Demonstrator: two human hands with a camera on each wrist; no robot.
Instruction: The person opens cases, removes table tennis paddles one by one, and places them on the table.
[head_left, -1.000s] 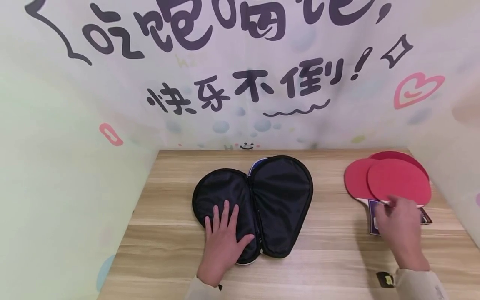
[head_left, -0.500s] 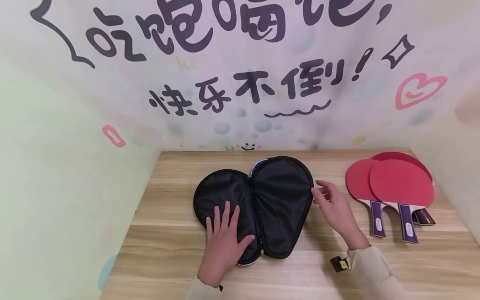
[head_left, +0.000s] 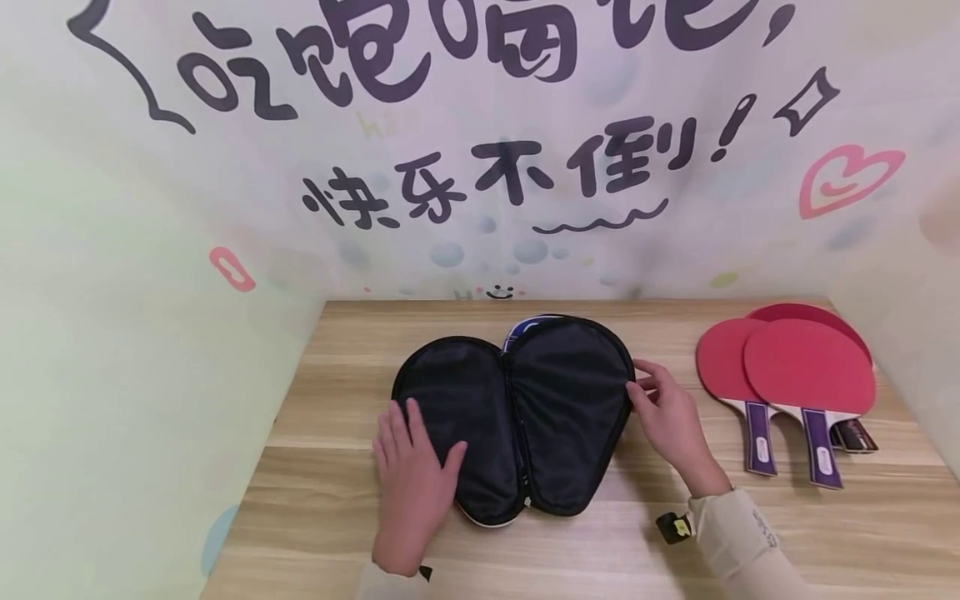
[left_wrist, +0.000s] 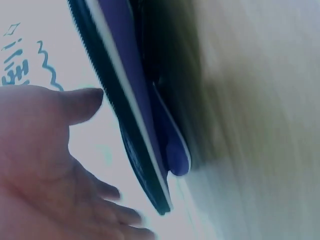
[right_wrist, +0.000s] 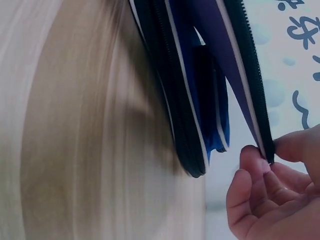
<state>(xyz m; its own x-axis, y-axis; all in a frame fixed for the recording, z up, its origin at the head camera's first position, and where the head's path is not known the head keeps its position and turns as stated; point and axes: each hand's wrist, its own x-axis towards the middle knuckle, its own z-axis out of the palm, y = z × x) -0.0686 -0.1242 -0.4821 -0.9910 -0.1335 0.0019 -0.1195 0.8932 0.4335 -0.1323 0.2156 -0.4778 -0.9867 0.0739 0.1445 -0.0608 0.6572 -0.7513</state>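
A black zip-up table tennis paddle case point(head_left: 566, 417) lies spread out on the table, its two black panels side by side. My right hand point(head_left: 675, 425) pinches the outer edge of the right panel; in the right wrist view that zippered edge point(right_wrist: 252, 65) sits between thumb and fingers, raised above a lower blue-lined layer point(right_wrist: 200, 90). Over the left panel's outer edge, my left hand point(head_left: 412, 475) has its fingers straight. In the left wrist view the left thumb tip is near the panel's zippered rim point(left_wrist: 107, 75); contact is unclear.
Red table tennis paddles with purple handles lie overlapped at the right: a front one point(head_left: 810, 367), a left one point(head_left: 723, 358) and one behind point(head_left: 851, 333). A printed cloth wall point(head_left: 420, 258) borders the wooden table's point(head_left: 322, 483) back edge.
My right hand has come left from the paddles and taken hold of the case's right edge. My left hand has slid left across the left panel to its outer edge. The right panel is slightly raised.
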